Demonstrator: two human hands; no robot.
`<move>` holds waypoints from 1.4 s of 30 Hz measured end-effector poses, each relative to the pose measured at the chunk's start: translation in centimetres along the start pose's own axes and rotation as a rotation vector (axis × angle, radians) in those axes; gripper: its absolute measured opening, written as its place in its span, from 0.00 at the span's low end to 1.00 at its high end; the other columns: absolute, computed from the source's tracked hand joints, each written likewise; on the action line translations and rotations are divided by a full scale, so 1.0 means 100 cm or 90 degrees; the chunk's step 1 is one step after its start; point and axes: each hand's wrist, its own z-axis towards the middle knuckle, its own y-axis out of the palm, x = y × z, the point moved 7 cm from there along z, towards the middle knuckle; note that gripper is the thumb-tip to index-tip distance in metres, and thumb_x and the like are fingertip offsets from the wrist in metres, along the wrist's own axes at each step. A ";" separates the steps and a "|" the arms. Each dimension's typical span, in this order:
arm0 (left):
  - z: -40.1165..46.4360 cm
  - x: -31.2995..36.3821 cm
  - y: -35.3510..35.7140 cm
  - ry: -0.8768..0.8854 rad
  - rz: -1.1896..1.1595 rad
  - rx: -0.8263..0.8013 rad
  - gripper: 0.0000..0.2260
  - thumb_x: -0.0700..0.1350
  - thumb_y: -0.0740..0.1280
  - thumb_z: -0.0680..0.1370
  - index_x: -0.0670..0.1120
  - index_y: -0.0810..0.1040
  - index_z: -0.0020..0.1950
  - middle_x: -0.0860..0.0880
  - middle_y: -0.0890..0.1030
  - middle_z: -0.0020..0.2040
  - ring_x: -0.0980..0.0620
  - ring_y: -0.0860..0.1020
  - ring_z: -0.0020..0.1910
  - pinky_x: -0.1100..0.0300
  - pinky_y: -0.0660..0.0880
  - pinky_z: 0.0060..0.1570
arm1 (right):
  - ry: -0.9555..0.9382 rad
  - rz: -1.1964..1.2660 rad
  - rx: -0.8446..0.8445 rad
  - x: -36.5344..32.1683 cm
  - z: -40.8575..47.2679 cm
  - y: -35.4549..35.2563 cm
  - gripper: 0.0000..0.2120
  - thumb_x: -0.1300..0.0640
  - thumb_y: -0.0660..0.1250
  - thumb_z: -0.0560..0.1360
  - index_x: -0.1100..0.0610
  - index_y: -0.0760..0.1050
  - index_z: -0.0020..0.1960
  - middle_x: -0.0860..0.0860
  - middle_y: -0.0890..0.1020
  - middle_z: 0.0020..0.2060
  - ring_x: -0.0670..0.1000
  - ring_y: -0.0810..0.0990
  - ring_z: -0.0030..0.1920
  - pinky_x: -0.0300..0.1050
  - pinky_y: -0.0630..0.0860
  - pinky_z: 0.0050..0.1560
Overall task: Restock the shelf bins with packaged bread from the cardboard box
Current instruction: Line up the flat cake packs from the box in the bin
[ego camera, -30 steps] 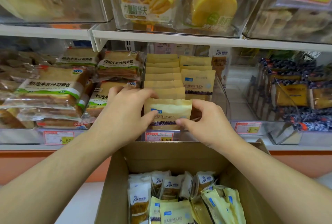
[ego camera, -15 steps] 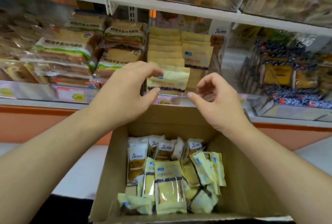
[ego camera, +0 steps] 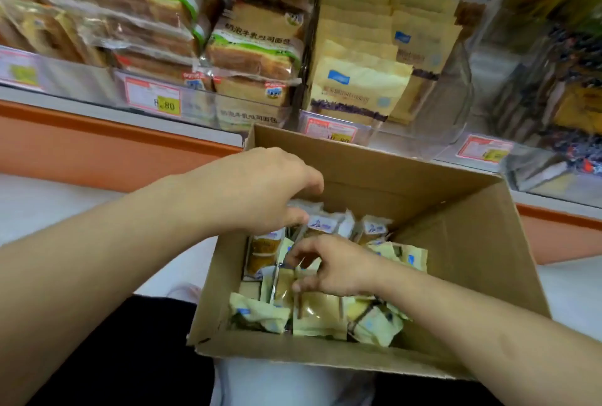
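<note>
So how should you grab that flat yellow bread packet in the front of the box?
Pinch the flat pale-yellow plastic bread packet by its top edge, coming from above: it lies face up among others, and the brown cardboard box walls block the sides.

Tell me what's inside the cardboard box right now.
The cardboard box holds pale yellow bread packets and white-topped ones. Both hands reach in, left hand, right hand, covering some packets; lower layers are hidden.
</note>
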 end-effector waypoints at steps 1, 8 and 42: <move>0.003 -0.002 0.001 0.001 0.003 -0.005 0.21 0.59 0.69 0.80 0.61 0.72 0.72 0.57 0.78 0.68 0.53 0.77 0.66 0.49 0.77 0.64 | -0.010 -0.005 -0.034 -0.003 0.010 0.015 0.21 0.45 0.78 0.75 0.48 0.80 0.65 0.39 0.82 0.54 0.45 0.80 0.55 0.43 0.77 0.58; 0.013 -0.013 0.014 0.009 0.028 -0.071 0.19 0.60 0.69 0.79 0.61 0.74 0.70 0.53 0.80 0.63 0.47 0.79 0.60 0.46 0.80 0.56 | -0.031 -0.004 -0.144 0.008 0.056 0.085 0.12 0.52 0.81 0.73 0.51 0.83 0.53 0.43 0.83 0.44 0.47 0.82 0.47 0.43 0.80 0.51; 0.000 0.031 -0.099 -0.081 -0.355 0.245 0.06 0.47 0.75 0.77 0.56 0.81 0.44 0.56 0.85 0.42 0.57 0.82 0.44 0.48 0.81 0.49 | -0.096 0.215 0.454 -0.031 -0.173 -0.174 0.09 0.51 0.80 0.73 0.49 0.80 0.46 0.47 0.87 0.43 0.50 0.86 0.44 0.58 0.84 0.51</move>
